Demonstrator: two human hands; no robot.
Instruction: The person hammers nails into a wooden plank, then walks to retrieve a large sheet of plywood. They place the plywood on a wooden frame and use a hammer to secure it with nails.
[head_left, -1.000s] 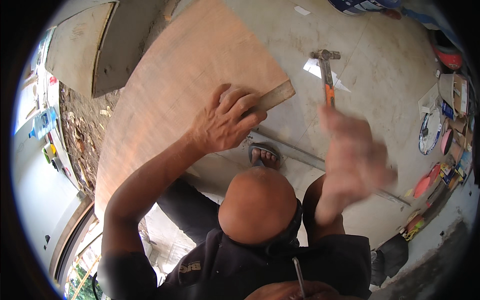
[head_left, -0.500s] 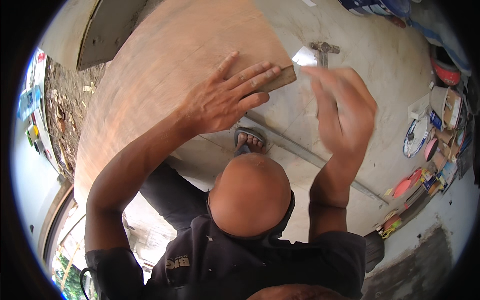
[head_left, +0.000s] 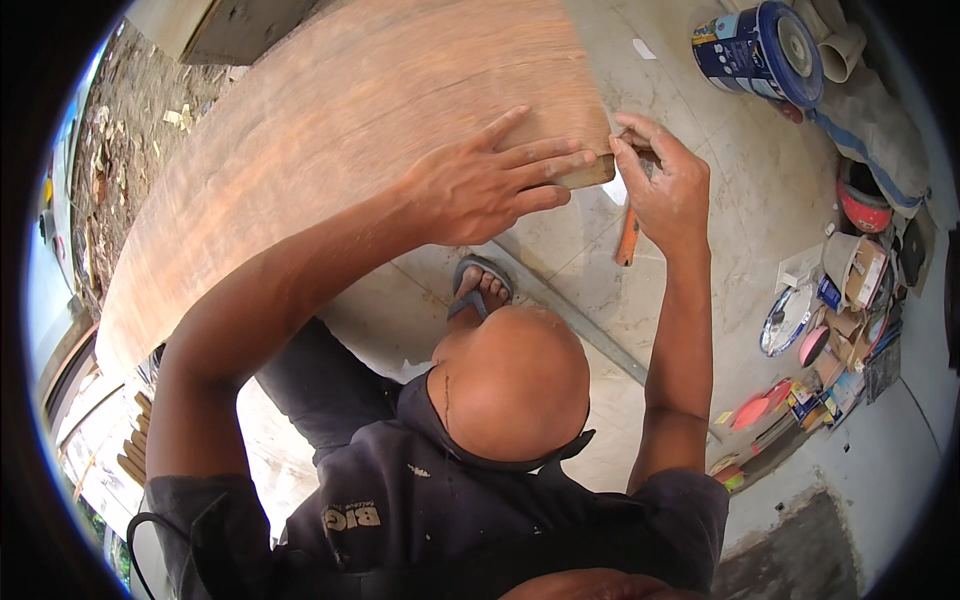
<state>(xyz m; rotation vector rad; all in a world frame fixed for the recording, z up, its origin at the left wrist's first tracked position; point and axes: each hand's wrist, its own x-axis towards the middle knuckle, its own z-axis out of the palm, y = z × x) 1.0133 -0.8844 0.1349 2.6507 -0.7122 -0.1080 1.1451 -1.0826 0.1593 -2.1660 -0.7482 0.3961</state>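
A large reddish-brown wooden panel stretches from the upper middle down to the left. My left hand lies flat on it near its right-hand corner, fingers spread, the tips reaching the edge. Just beyond that corner, my right hand is closed in a pinch, its fingertips touching or very close to the panel's edge. Whatever sits between those fingertips is too small to make out. Behind the right hand, a hammer lies on the floor; its orange handle shows, and its head is mostly hidden.
A long metal bar crosses the tiled floor beside my sandalled foot. At the upper right stands a blue paint bucket, with a pale sack near it. Assorted clutter, including a red dustpan-like piece, lines the right wall.
My right hand has moved in to the panel's corner, its fingers drawing into a pinch. The left hand stays flat on the panel. The whole view has shifted, showing more of the bucket.
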